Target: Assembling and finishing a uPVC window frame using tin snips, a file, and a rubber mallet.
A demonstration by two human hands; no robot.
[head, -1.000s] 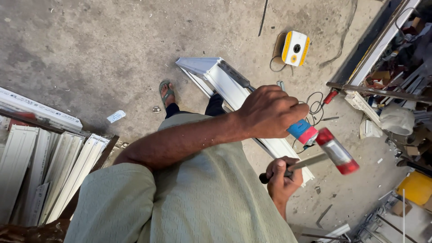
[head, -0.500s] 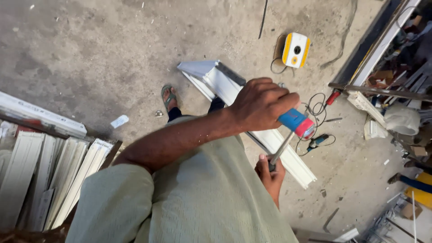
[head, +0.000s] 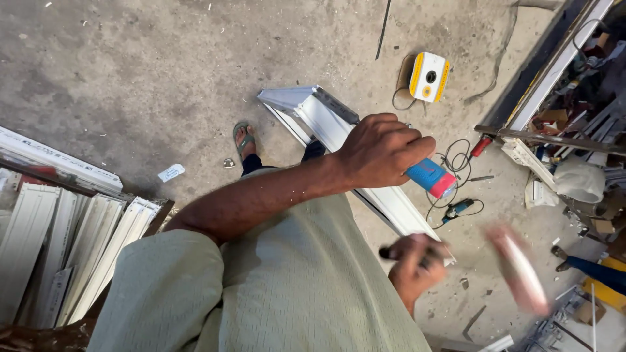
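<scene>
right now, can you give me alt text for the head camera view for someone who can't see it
Seen from above, a person's left hand grips a blue and red handled tool over a long white frame piece lying on a concrete floor, while the right hand holds a hammer blurred by motion. A yellow and white box with cables sits beyond; white profiles are stacked at the left.

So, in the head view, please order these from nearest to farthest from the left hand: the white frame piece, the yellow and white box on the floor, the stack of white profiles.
Measured from the left hand:
1. White frame piece: directly under the hand, running along the floor.
2. Yellow and white box: above and to the right, by the cables.
3. Stack of white profiles: far off at the left edge.
</scene>
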